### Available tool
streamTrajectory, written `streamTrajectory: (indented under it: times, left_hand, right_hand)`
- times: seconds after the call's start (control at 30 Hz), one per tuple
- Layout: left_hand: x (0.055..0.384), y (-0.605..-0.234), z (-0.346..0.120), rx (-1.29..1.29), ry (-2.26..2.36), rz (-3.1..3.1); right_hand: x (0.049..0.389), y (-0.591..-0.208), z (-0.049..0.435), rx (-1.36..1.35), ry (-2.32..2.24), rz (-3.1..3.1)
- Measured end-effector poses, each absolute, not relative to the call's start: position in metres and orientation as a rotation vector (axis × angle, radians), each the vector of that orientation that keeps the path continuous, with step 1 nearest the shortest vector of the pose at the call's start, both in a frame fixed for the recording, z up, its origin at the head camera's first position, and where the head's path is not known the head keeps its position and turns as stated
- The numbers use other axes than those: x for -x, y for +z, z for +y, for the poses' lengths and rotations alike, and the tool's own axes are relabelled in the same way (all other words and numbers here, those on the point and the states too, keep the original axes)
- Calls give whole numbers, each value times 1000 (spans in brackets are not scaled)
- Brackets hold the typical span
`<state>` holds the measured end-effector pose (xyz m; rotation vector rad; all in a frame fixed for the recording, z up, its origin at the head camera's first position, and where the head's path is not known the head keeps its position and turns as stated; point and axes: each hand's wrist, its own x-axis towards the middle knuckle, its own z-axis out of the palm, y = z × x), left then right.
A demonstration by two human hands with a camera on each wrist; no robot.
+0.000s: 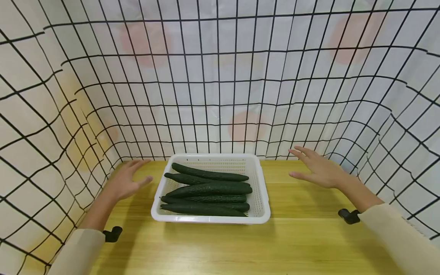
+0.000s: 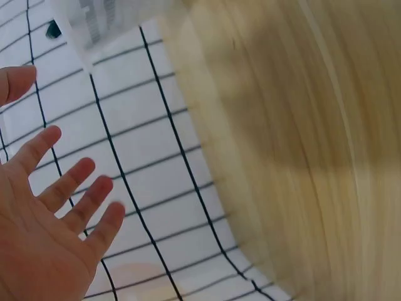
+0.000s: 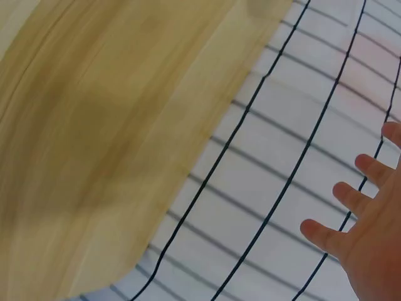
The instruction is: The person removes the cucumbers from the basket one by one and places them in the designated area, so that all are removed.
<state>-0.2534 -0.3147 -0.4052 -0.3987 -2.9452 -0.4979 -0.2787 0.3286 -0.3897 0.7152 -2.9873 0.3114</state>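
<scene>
In the head view a white plastic basket (image 1: 262, 191) stands on the wooden table, with several dark green cucumbers (image 1: 213, 188) lying crosswise in it. To its left is my left hand (image 1: 125, 181), raised over the table and apart from the basket. My right hand (image 1: 319, 170) hovers on the opposite side, farther from the rim. Both hands hold nothing. Spread, straight fingers (image 2: 66, 185) show in the left wrist view, near a corner of the basket (image 2: 106, 28). The right wrist view also has extended fingers (image 3: 354, 200), with no cucumber beside them.
Black wire grid panels (image 1: 220, 82) backed by white sheeting enclose the table at the back and both sides. The wooden tabletop (image 1: 213, 248) extends in front of the basket. A black mount (image 1: 112, 234) sits at the left wrist, and another black mount (image 1: 348, 216) at the right.
</scene>
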Motion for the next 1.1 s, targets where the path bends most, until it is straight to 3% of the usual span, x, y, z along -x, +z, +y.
streamTrajectory:
  times: [0.27,0.63,1.1]
  left_hand:
    - [248,-419,-292,483,-850,-2865]
    - [246,-443,-273,405,-1226,-2895]
    - [248,-455,-253,105,-1604,-2794]
  right_hand:
    - [287,-392,290,-780,467,-2991]
    - [289,-384,228,-906,677,-2961]
    - [303,-373,161,-1084,698,-2965]
